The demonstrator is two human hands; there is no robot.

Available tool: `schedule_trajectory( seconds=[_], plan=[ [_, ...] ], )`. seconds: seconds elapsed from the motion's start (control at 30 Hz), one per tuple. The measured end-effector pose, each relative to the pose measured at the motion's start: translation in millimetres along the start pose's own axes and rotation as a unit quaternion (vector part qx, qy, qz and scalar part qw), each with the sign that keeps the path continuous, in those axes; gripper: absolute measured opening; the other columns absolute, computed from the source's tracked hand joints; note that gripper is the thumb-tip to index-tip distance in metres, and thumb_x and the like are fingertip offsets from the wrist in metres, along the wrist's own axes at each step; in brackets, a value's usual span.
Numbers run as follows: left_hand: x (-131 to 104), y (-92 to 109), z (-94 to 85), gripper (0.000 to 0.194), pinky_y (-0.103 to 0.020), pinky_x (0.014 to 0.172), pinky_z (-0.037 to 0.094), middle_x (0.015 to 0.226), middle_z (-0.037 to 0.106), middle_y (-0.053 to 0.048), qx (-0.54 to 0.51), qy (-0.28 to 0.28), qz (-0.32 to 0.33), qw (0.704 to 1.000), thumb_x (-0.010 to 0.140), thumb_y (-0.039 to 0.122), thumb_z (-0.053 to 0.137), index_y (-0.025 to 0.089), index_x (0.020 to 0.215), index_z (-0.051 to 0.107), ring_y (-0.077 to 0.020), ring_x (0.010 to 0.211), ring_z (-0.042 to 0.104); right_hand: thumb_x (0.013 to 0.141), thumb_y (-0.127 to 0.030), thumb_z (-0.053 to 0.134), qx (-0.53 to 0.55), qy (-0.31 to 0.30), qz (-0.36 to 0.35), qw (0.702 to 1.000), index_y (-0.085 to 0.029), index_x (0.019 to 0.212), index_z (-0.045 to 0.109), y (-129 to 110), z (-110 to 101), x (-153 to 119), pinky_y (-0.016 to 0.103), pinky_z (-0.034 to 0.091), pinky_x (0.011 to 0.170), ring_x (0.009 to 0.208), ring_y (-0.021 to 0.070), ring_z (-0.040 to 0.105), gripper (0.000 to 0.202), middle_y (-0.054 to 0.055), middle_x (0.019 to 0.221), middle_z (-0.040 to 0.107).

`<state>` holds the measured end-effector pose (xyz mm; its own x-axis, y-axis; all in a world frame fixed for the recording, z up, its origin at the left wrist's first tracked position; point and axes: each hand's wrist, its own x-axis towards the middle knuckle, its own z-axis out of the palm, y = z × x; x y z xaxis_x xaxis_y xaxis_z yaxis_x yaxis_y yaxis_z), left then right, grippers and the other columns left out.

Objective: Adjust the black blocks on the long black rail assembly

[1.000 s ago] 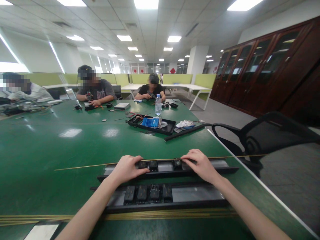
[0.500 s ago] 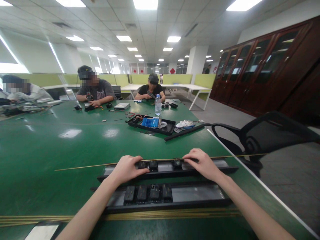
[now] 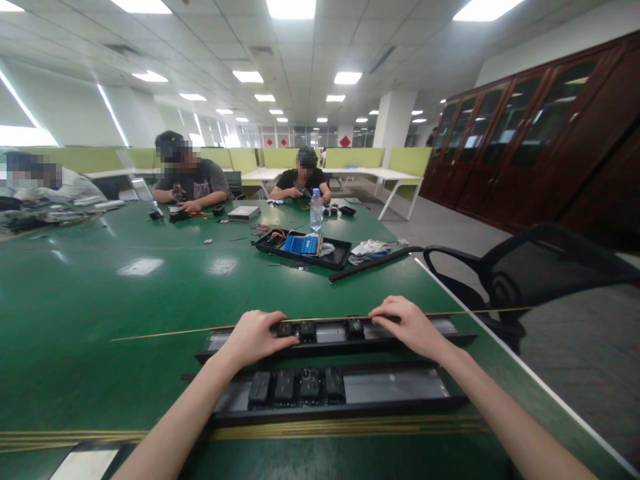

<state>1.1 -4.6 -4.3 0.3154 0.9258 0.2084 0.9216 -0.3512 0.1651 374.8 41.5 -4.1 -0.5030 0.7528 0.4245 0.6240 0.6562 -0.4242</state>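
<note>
A long thin brass-coloured rod (image 3: 165, 335) runs across the far black channel (image 3: 385, 343), its right end reaching past the table edge. My left hand (image 3: 259, 339) is closed at the channel's left part, thumb and fingers around a black block and the rod. My right hand (image 3: 406, 325) pinches the rod further right, just beyond another black block (image 3: 355, 327). Between my hands sits one more black block (image 3: 307, 331). Nearer to me lies a second channel (image 3: 400, 385) with several black blocks (image 3: 284, 388) in its left half.
Several brass rods (image 3: 350, 428) lie along the near side. Further off are a black tray (image 3: 340, 252) with a blue part, a water bottle (image 3: 316, 212), gloves (image 3: 370, 251) and a black strip (image 3: 365, 268). A chair (image 3: 530, 267) stands right; people sit across the table.
My right hand has shifted slightly to the right along the rod. My left hand has hardly moved.
</note>
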Motion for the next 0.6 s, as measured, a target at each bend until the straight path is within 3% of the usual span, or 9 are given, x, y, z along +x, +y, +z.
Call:
schedule_trajectory(
  seconds=[0.6],
  plan=[
    [0.4,-0.8,0.1,0.053,-0.029,0.066,0.045,0.081,0.077,-0.008,0.007,-0.001,0.000,1.000,0.083,0.070,0.060,0.022,0.098,0.075,-0.0266,0.078,0.072,0.094,-0.035,0.062,-0.002,-0.012,0.007,1.000,-0.025,0.093,0.078,7.1,-7.0,-0.4,0.036,0.052,0.081,0.088,0.0219,0.067,0.020,0.006,0.092,0.074]
  ],
)
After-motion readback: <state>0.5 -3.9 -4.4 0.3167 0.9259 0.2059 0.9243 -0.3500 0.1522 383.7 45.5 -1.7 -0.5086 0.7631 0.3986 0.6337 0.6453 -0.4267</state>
